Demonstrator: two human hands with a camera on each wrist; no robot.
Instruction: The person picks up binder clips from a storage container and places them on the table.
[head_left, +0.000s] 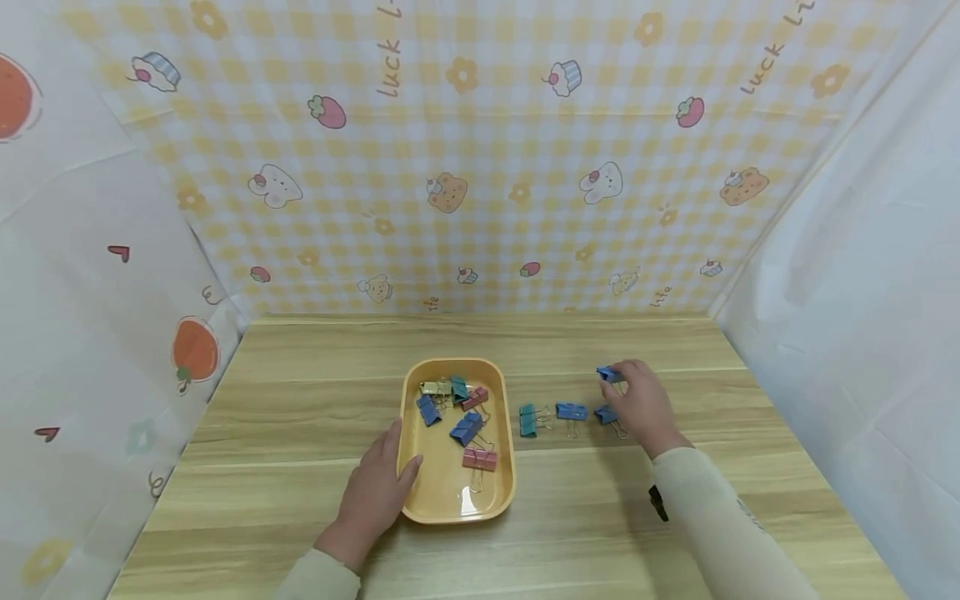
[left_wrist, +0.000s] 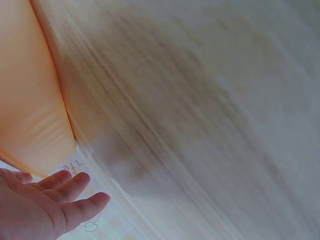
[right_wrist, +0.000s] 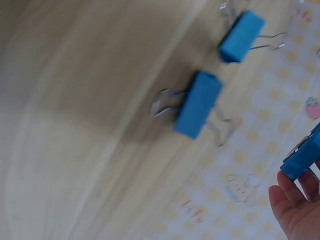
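Note:
In the head view, my right hand (head_left: 641,408) pinches a blue binder clip (head_left: 608,375) between thumb and fingers, above the table. The right wrist view shows this blue clip (right_wrist: 302,156) at the fingertips of the right hand (right_wrist: 300,210). Two more blue binder clips (head_left: 572,412) and a green binder clip (head_left: 528,421) lie in a row on the table, the rightmost partly under the hand. My left hand (head_left: 372,486) rests along the left side of a yellow tray (head_left: 431,504), thumb over its rim. Its fingers (left_wrist: 72,187) look fairly straight.
Several binder clips, blue, pink, green and yellow, lie in the tray, such as a pink clip (head_left: 480,459). The wooden table (head_left: 315,367) meets a checked cloth (head_left: 487,233) at the back. White cloth (head_left: 862,275) hangs at the sides.

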